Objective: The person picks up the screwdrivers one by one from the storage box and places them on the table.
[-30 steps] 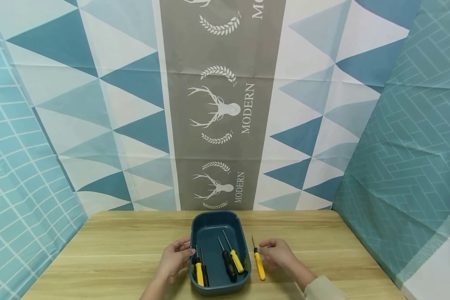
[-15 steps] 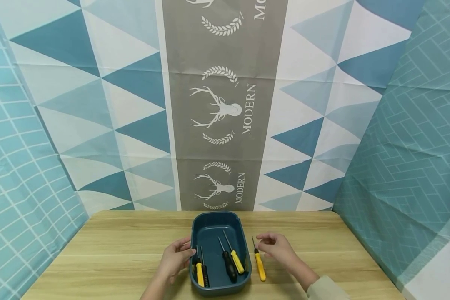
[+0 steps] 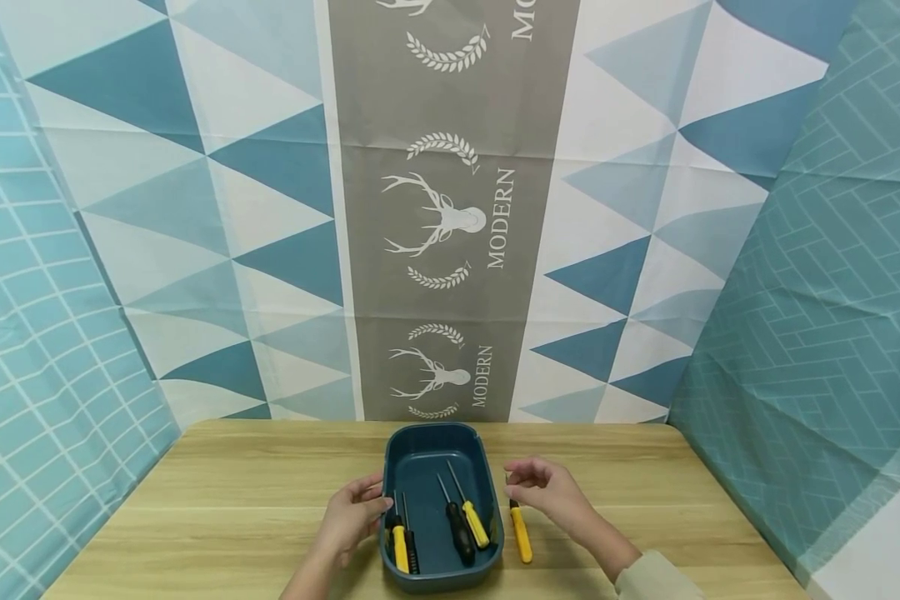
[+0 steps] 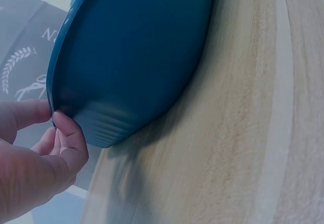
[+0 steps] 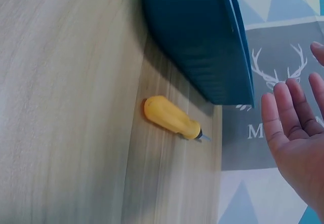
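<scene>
My left hand (image 3: 348,518) pinches the rim of a dark blue plastic bin (image 3: 433,575) between thumb and fingers; the left wrist view shows this grip at the bin's edge. Inside lie a black-handled screwdriver (image 3: 459,531), a yellow-handled screwdriver (image 3: 475,525), another yellow-handled screwdriver (image 3: 400,546) and a black tool with a thin shaft (image 3: 411,552). Right of the bin, a yellow screwdriver (image 3: 521,535) lies on the table. Above its shaft end hovers my right hand (image 3: 553,489), fingers loosely bent and holding nothing. The right wrist view shows a gap between hand (image 5: 304,133) and screwdriver (image 5: 169,116).
A light wooden table (image 3: 232,500) carries the bin at its middle. Behind it hangs a patterned cloth (image 3: 435,250) with triangles and deer heads. Teal cloths flank the table on the left (image 3: 52,333) and right (image 3: 810,350).
My right hand has moved a little forward and to the left, and now covers part of the loose screwdriver's shaft. My left hand keeps its hold on the bin.
</scene>
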{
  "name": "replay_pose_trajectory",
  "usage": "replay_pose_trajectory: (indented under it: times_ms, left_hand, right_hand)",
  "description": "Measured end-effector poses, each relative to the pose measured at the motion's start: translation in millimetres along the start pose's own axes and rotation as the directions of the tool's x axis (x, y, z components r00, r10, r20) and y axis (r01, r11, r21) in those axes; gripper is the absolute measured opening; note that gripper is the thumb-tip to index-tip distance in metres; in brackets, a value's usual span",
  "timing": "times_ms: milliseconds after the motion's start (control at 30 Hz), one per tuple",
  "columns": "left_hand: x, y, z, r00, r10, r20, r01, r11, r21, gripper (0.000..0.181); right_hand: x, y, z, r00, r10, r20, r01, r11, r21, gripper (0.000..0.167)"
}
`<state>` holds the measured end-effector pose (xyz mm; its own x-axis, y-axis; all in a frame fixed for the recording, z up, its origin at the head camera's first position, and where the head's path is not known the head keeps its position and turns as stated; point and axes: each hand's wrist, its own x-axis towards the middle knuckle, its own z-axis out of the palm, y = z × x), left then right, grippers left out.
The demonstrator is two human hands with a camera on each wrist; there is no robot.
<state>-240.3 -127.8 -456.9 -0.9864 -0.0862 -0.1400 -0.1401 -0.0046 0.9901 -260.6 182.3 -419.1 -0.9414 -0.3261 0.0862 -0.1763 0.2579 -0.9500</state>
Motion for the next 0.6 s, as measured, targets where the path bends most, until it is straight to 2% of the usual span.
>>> replay_pose_trajectory:
  times_ms: [333,600]
  left_hand:
    - [2.3,0.0,0.4,1.000,-0.003,-0.012,0.003,1.000,0.001,0.053]
    - [1.8,-1.4,-0.9,1.000,-0.001,-0.005,0.001,1.000,0.007,0.056]
  right_hand:
    - [1.9,-7.0,10.3,0.999,-0.011,0.036,0.012,0.999,-0.048,0.042]
    - [5.1,-7.5,22.9,0.997,-0.044,0.067,0.046,0.999,-0.027,0.036]
